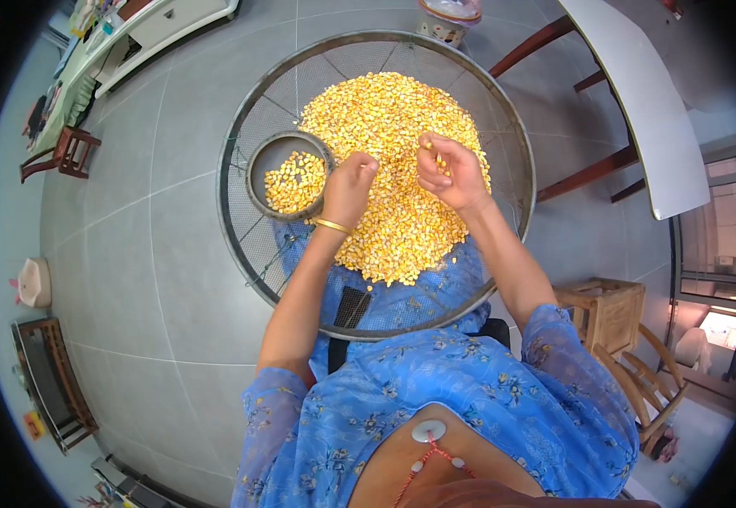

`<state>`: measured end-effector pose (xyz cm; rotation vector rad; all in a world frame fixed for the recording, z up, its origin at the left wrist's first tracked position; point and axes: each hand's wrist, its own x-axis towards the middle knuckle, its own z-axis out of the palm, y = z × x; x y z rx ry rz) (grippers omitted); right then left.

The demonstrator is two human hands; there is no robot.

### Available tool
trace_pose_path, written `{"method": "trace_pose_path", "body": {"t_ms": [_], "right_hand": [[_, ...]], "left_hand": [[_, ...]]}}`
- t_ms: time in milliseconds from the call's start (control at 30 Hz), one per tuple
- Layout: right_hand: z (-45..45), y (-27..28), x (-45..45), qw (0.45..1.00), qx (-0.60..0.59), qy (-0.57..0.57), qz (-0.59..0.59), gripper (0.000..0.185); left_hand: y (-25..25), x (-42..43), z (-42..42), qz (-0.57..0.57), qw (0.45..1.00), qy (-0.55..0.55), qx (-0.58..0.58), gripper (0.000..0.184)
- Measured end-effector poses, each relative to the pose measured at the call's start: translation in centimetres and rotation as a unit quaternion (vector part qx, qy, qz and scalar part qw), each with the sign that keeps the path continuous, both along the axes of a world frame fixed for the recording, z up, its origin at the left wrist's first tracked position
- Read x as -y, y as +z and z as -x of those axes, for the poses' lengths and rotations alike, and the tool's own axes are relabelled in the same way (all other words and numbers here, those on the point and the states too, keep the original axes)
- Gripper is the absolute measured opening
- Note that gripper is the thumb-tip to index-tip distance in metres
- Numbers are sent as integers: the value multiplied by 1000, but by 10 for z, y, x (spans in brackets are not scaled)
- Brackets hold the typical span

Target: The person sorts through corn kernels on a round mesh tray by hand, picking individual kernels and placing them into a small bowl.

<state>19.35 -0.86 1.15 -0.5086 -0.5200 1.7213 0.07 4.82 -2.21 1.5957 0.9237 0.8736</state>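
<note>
A large round mesh sieve (245, 267) rests across my lap, with a broad heap of yellow corn kernels (393, 229) on it. On its left side sits a small dark bowl (258, 199) with some kernels inside. My left hand (349, 193), a gold bangle at its wrist, is closed above the heap just right of the bowl; its curled fingers hide whatever they hold. Over the right part of the heap, my right hand (454, 173) has its fingers curled around a few corn kernels, which show between thumb and fingers.
A white-topped table (639, 93) with dark red legs stands at the right. Beyond the sieve is a lined bin (446, 30). A small wooden stool (67, 154) is at the left, and a wooden chair (639, 381) is close on my right.
</note>
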Motion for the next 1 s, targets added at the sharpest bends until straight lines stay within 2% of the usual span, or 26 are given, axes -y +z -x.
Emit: {"method": "trace_pose_path", "body": {"t_ms": [33,67,233,467,567,600,633,667,700,733,767,800,867,900,933,967,1000], "right_hand": [[3,10,3,999,-12,-20,46,28],[4,11,2,999,-15,-20,46,28],[1,-6,0,996,-70,-19,45,28],[-6,-3,0,995,-25,-44,85,25],[-6,-3,0,994,-10,-58,97,23],[-7,-3,0,993,-10,-61,97,23],[-8,-3,0,994,-16,-61,92,23],[-8,-4,0,994,-21,-60,86,24],[-7,-3,0,994,-21,-61,86,24],[-6,-2,0,993,-8,-69,98,23],[-4,-1,0,991,5,-76,110,23],[-4,-1,-1,991,8,-75,109,23],[-3,-6,0,983,164,-11,85,22],[3,-12,-1,982,167,-9,86,22],[12,-19,-3,932,359,-13,51,21],[20,-26,-2,844,535,-16,13,21],[26,-30,1,843,537,-13,12,21]], "left_hand": [[1,6,-3,-122,982,3,-147,22],[1,10,-5,-240,927,5,-289,21],[-12,13,-20,-275,871,-39,-404,15],[-16,17,-27,-304,852,-64,-420,12],[-14,15,-26,-310,873,-36,-376,13],[-12,14,-25,-197,945,-25,-262,12],[-11,12,-24,-76,987,-12,-140,13],[-9,9,-21,-76,987,-14,-140,13],[6,7,-19,118,993,-5,-14,12],[18,4,-16,304,946,4,113,11],[25,2,-9,342,918,-22,197,10],[24,-1,-3,342,918,-22,199,10],[19,-6,8,419,813,-89,394,13],[16,-7,13,424,789,-111,431,18],[16,-8,14,423,788,-110,434,18],[16,-9,16,419,777,-126,452,19],[18,-9,17,415,766,-142,470,21]]}}
